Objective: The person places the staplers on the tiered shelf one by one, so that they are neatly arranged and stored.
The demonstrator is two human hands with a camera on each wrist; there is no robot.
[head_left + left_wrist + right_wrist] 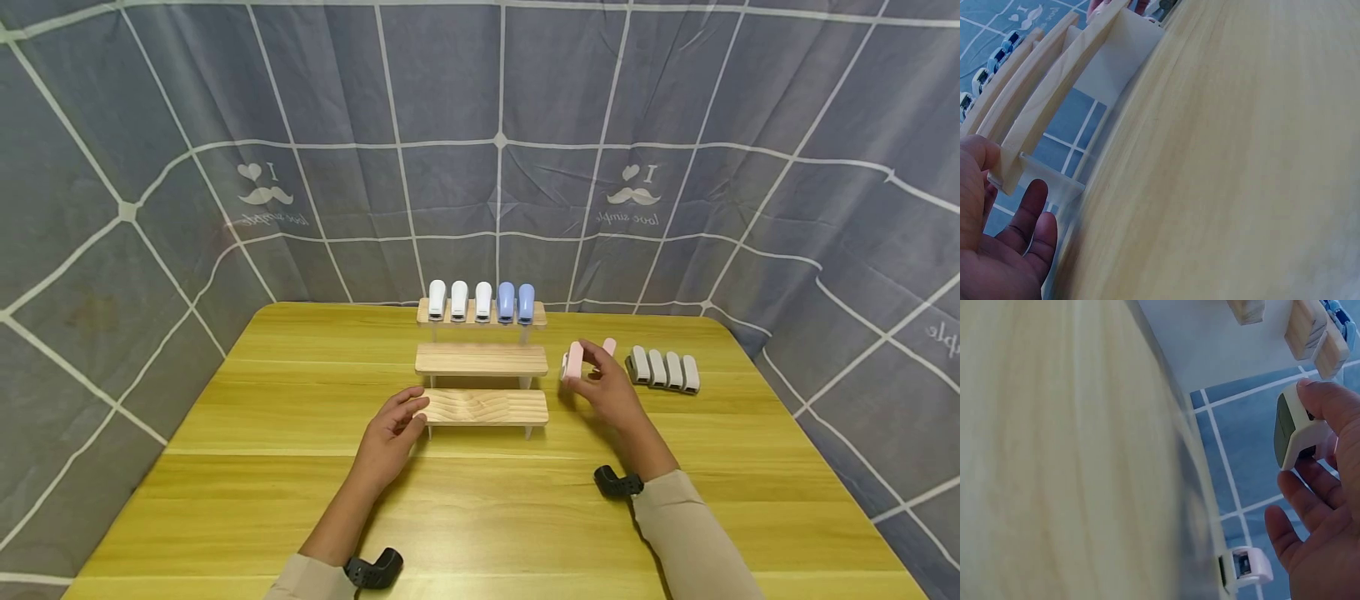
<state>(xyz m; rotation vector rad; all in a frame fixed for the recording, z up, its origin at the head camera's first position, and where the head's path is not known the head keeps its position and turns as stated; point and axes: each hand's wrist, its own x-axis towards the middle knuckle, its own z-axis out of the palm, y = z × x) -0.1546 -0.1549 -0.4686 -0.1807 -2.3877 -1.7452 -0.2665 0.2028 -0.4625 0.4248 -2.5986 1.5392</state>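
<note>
Right hand (611, 392): stretched forward from the near right, thumb and fingertips pinching a small pink-and-white stapler (573, 361).
Held stapler: raised off the yellow wood-grain table (480, 517), just right of the middle board (480, 360) of a three-tier pale wooden rack.
Left hand (386, 437): reaches in from the near left, fingertips at the left end of the rack's near board (483, 408); cannot tell whether it grips or only rests there.
Far board (542, 315): bears three white staplers (459, 302) and, to their right, two blue staplers (506, 302).
Right of the hand: a row of four white-and-grey staplers (656, 367); second pink stapler (609, 345) between row and held one.
Left wrist view only: outer fingers spread loosely beside a pale leg panel (1054, 178).
Right wrist view only: held stapler's grey-green base (1284, 432), facing the tabletop.
</note>
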